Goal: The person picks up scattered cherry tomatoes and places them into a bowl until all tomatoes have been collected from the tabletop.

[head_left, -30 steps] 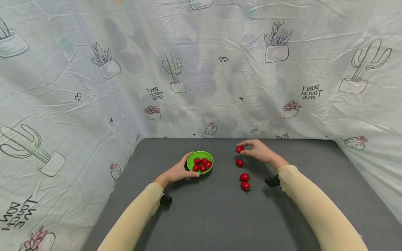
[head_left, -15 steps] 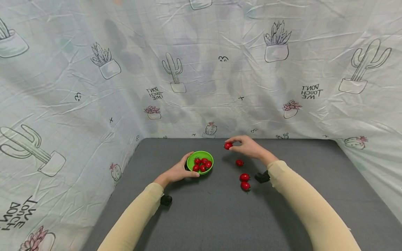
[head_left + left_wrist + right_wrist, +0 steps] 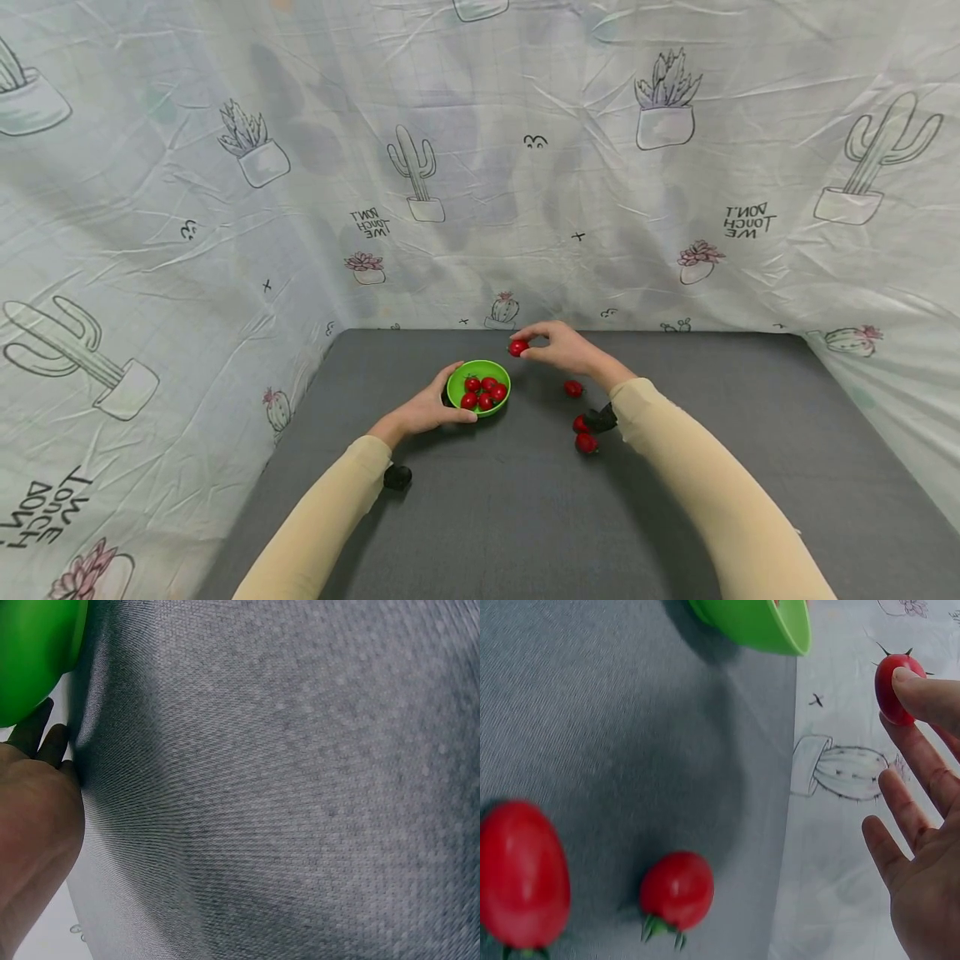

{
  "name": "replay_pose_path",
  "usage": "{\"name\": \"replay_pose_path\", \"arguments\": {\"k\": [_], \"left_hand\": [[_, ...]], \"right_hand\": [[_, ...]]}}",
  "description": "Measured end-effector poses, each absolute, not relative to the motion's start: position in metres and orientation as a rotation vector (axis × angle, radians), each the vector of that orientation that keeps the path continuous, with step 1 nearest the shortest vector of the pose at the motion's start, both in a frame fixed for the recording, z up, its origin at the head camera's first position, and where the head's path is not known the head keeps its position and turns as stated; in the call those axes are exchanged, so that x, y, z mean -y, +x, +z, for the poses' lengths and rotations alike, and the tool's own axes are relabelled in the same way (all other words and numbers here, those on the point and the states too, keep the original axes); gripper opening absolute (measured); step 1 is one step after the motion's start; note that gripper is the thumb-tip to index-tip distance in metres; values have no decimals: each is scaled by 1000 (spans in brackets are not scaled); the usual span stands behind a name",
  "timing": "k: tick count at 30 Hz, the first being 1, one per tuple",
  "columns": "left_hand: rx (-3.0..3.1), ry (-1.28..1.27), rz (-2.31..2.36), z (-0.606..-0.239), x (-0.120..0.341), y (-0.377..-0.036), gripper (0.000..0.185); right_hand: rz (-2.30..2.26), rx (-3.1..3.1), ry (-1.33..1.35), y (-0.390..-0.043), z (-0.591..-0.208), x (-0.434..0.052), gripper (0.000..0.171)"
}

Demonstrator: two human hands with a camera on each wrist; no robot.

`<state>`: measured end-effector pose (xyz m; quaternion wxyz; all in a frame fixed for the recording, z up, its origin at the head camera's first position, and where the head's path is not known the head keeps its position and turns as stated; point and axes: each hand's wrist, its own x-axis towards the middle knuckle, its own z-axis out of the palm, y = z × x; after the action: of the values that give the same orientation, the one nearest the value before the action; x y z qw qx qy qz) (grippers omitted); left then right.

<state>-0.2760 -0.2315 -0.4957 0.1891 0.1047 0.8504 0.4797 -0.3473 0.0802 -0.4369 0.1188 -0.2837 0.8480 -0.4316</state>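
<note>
My left hand [image 3: 423, 410] grips the side of a green bowl [image 3: 483, 368], its thumb along the near rim and fingers around the far side. Several red cherry tomatoes [image 3: 486, 401] lie in the bowl. In the left wrist view, fingers reach under the bowl's curved wall [image 3: 34, 660]. My right hand [image 3: 568, 347] pinches a cherry tomato [image 3: 889, 688] between thumb and index finger, raised just behind and right of the bowl. Its other fingers are spread. Three more tomatoes rest on the table: one [image 3: 573, 389] farther back, two [image 3: 587, 443] nearer, the middle one partly hidden.
The grey table [image 3: 480, 517] ends at a pale curtain [image 3: 480, 167] printed with cactus pots, hanging behind and at the sides. A black wrist device [image 3: 601, 418] under the right sleeve overlaps a tomato; another [image 3: 397, 477] sits under the left sleeve.
The right hand has lifted the pinched tomato from the back of the row and carried it left toward the bowl. The left hand and the bowl have stayed in place.
</note>
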Motion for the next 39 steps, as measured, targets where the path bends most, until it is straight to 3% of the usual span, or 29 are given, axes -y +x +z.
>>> {"name": "replay_pose_path", "arguments": {"k": [39], "left_hand": [[-2313,279,1431,-497,232,-275,105]], "right_hand": [[-1242,-2408,-880,-348,-457,-19,36]]}}
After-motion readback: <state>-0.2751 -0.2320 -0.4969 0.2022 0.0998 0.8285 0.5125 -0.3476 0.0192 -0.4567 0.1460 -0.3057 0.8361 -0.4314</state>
